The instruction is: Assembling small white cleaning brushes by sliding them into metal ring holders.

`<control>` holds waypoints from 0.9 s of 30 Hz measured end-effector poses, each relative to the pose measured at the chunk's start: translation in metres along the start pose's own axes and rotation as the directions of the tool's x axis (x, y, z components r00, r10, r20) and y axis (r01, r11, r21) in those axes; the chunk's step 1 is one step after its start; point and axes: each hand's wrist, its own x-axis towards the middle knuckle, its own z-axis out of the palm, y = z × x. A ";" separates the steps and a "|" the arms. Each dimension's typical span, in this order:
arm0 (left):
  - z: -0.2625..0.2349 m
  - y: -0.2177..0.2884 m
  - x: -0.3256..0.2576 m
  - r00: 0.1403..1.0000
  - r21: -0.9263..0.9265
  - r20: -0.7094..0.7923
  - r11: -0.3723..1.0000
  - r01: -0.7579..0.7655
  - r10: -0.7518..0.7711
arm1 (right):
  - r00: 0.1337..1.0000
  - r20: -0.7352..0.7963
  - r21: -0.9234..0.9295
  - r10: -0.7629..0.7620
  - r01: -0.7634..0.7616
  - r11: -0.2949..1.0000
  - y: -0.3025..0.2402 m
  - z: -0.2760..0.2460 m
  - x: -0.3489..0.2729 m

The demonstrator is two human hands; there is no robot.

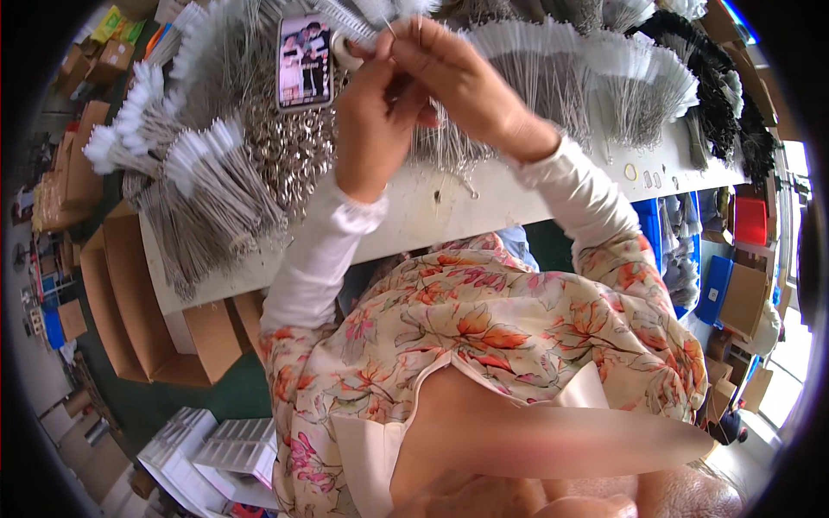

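Above the surface, back from the near edge of the table (492, 207), the person's hands meet. The fingertips of the right hand (462, 86) seem pinched on a thin wire (390, 29), probably a brush's; the left hand (371, 129) has its fingers curled beside it, but whether they grip too cannot be told.

As far as can be judged, this one piece is mid-handling and the work is well short of over. Pale bundles (211, 198) of wire-stemmed brushes lie toward the near left corner, perhaps a finished lot, with more rows (544, 78) along the far side. Which have been dealt with does not show. A big heap of metal rings (294, 142) between left corner and hands suggests plenty remains.

A lit phone (305, 65) leans at the heap's far side. Black brushes (704, 82) crowd the far right corner; a yellow band (630, 172) lies near the right end of the near edge.

Around the table are cartons (155, 302) on a green floor (117, 354), white crates (233, 449), a blue bin (649, 226) and a red bin (749, 220).
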 end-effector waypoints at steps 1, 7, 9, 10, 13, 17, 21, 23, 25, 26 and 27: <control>0.006 -0.002 -0.001 0.990 -0.029 -0.065 0.992 -0.127 0.125 | 0.982 -0.069 -0.198 -0.178 0.161 0.967 0.014 0.005 -0.006; 0.002 0.000 -0.039 0.970 0.095 -0.134 0.977 -0.192 0.204 | 0.943 -0.267 0.113 -0.199 0.236 0.965 0.072 -0.026 -0.051; 0.021 0.010 -0.054 0.999 0.122 0.033 0.992 0.016 -0.020 | 0.984 -0.180 0.538 0.001 0.098 0.837 0.086 -0.014 -0.064; 0.027 -0.012 -0.075 0.987 -0.103 0.116 0.990 -0.098 0.109 | 0.996 -0.090 0.667 -0.023 0.077 0.741 0.086 -0.008 -0.069; 0.046 -0.023 -0.097 0.907 0.321 0.109 0.849 -0.419 0.406 | 0.973 -0.208 0.775 0.096 0.104 0.623 0.092 -0.014 -0.078; 0.036 -0.026 -0.128 0.961 0.271 0.207 0.932 -0.239 0.186 | 0.984 -0.169 -0.090 0.064 -0.080 0.993 0.047 -0.076 -0.107; 0.030 -0.032 -0.150 0.926 0.139 0.355 0.987 0.086 -0.130 | 0.989 0.119 -0.993 0.085 0.120 -0.004 0.042 -0.102 -0.140; 0.030 -0.035 -0.157 0.900 0.105 0.399 0.984 0.144 -0.174 | 0.962 -0.007 -0.832 0.272 0.146 -0.535 0.073 -0.091 -0.157; 0.032 -0.034 -0.158 0.912 0.083 0.375 0.986 0.145 -0.166 | 0.985 0.152 -0.957 0.076 0.166 -0.238 0.089 -0.083 -0.167; 0.034 -0.033 -0.159 0.925 0.076 0.341 0.985 0.152 -0.169 | 0.993 0.119 -0.992 0.020 0.120 -0.038 0.091 -0.071 -0.162; 0.035 -0.032 -0.159 0.926 0.078 0.335 0.985 0.155 -0.172 | 0.989 0.124 -0.955 0.085 0.095 0.282 0.093 -0.063 -0.156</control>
